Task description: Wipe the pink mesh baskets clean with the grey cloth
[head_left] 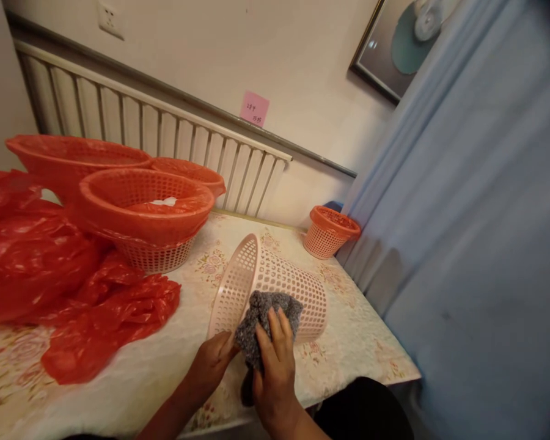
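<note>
A pale pink perforated plastic basket [297,281] lies on its side on the table, its mouth facing left. My left hand [213,360] grips the basket's rim at the lower front, thumb and fingers closed on it. A dark grey cloth [259,321] is pressed against the basket's outer side near the rim. My right hand [277,360] lies over this cloth with fingers stretched along it, holding it to the basket wall. The cloth hides part of the basket's holes, and its lower end hangs beside my right thumb.
Several baskets lined with red bags, one a near basket [146,211], stand at the left. Crumpled red plastic bags [110,324] spread before them. A smaller lined basket [327,232] is at the back right corner, beside a blue curtain [462,232]. A radiator [165,128] runs behind the floral-covered table [366,348].
</note>
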`<state>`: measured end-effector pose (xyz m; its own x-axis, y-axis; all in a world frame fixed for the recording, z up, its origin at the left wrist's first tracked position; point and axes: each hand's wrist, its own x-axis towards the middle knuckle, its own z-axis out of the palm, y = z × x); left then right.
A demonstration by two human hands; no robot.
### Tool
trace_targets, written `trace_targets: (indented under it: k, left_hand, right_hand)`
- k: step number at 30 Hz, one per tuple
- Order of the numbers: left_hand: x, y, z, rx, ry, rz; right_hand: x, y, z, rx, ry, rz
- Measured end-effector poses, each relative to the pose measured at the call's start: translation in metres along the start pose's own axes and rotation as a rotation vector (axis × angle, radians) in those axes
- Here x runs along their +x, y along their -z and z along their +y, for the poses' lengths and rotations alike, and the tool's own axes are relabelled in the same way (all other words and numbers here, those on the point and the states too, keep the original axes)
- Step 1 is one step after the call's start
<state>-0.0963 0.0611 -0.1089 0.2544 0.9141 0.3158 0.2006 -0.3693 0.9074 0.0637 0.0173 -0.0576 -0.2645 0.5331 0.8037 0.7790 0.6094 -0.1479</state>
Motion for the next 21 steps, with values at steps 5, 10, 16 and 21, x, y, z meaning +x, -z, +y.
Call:
trace_targets:
  k: [5,10,16,21]
  left_hand:
    - [0.003,0.001,-0.004,-0.001,0.012,0.036]
    - [0.005,0.001,-0.007,-0.001,0.036,0.057]
    - [0.004,-0.002,-0.005,-0.01,0.048,0.055]
    - [0.004,-0.003,-0.007,-0.024,0.051,0.053]
  right_hand:
    - [0.017,0.005,0.028,-0.023,0.02,0.002]
    - [0.028,0.018,0.088,-0.044,-0.126,0.086]
    - [0.002,0.038,0.147,-0.144,-0.484,0.232]
    - [0.004,0.03,0.109,-0.112,-0.408,0.223]
